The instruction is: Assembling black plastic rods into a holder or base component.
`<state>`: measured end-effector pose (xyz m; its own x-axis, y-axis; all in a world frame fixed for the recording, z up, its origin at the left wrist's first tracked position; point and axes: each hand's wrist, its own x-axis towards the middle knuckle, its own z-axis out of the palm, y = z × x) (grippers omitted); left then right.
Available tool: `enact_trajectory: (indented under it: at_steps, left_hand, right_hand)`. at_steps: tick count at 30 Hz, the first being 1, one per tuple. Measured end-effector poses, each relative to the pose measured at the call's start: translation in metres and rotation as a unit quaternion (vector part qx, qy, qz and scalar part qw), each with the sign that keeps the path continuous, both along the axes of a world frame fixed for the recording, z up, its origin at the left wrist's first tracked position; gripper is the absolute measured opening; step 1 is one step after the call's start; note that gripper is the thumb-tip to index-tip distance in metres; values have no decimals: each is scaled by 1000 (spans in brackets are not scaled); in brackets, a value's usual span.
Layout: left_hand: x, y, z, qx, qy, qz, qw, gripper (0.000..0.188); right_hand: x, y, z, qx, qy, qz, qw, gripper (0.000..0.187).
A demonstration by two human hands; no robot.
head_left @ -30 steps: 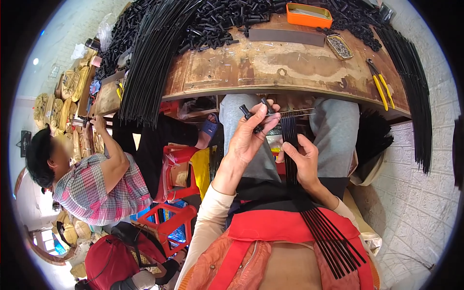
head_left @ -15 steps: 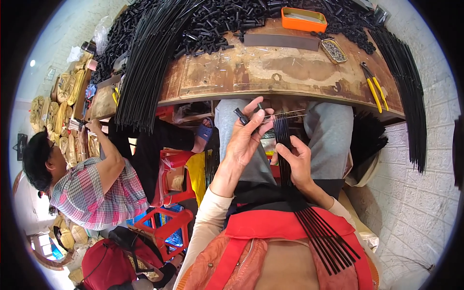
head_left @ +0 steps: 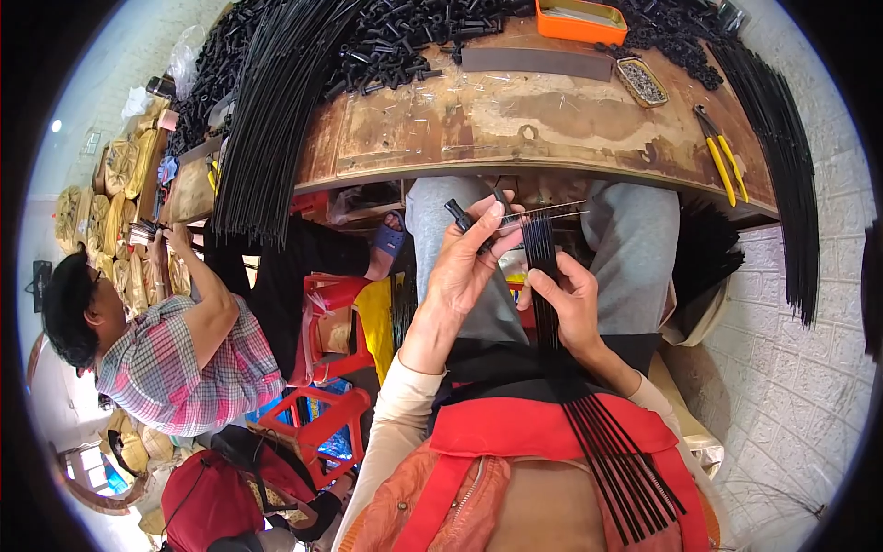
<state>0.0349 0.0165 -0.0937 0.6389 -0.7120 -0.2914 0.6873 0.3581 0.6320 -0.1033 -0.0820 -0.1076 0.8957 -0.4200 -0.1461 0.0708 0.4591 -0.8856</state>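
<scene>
My left hand [head_left: 460, 269] is closed around a black flanged plastic tube [head_left: 457, 214] whose end sticks out past the thumb. A second dark piece [head_left: 502, 199] shows between its fingers. Thin metal wires [head_left: 563, 212] run rightward from these fingertips, across the upper ends of the black rods. My right hand [head_left: 572, 308] pinches a flat bundle of slim black rods [head_left: 541, 244], thumb on top. The bundle hangs down over my lap, and its lower ends fan out across the red apron [head_left: 552, 428]. Where the wires meet the rods is too fine to make out.
The wooden bench [head_left: 414, 138] carries heaped black tubes [head_left: 395, 46], an orange tin [head_left: 579, 23], a small tray of metal bits [head_left: 642, 83] and yellow-handled pliers [head_left: 722, 161]. Rod bundles [head_left: 276, 120] overhang its edge. Another person [head_left: 189, 354] works at left, near red stools [head_left: 331, 423].
The view has shifted slightly, so the bench sits a little higher. Both hands keep nearly the same grip, with small finger movements at the rods' upper ends.
</scene>
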Motion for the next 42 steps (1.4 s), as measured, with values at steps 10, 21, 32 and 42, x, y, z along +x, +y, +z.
enact_trajectory:
  at_steps: [10,21,32,42]
  left_hand:
    - [-4,-2,8,8,-28,27,999,41]
    - [-3,-3,3,5,-19,17,1000,31]
    - [-6,-4,1,27,-8,22,999,30]
    - [-5,-2,2,46,8,13,999,33]
  right_hand:
    - [-1,2,0,11,5,-10,1000,13]
    - [-1,0,-1,23,-3,-5,1000,13]
    - [-3,0,-2,15,0,-8,1000,14]
    - [-2,0,-1,18,-8,-8,1000,13]
